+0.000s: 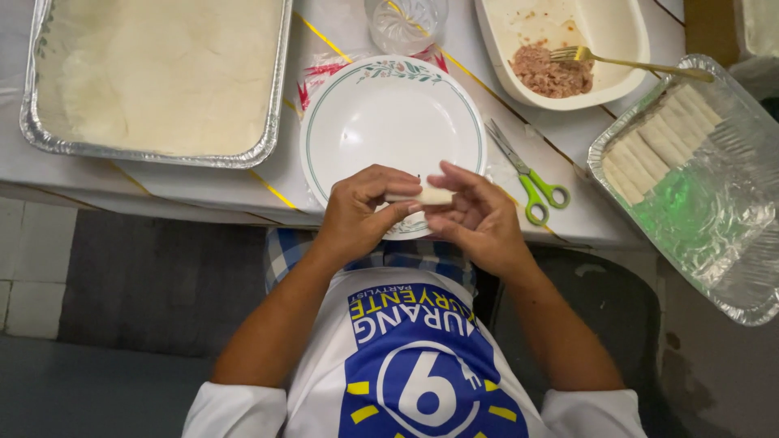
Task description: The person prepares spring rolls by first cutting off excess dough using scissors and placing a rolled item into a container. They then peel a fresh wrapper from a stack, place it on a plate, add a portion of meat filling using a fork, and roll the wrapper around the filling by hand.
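Note:
A small pale wrapped roll (428, 195) lies between the fingertips of both hands, just over the near rim of a white plate (381, 113) with a green line and floral edge. My left hand (361, 211) pinches the roll's left end. My right hand (479, 212) curls around its right end. Both hands hover at the table's near edge, above my lap.
A foil tray (272, 122) of pale wrappers sits at the back left. A foil tray (730, 243) with several finished rolls (657, 142) is on the right. A white dish (625, 77) holds minced filling (552, 73) and a fork (617, 61). Green-handled scissors (531, 182) lie beside the plate; a glass (404, 20) stands behind it.

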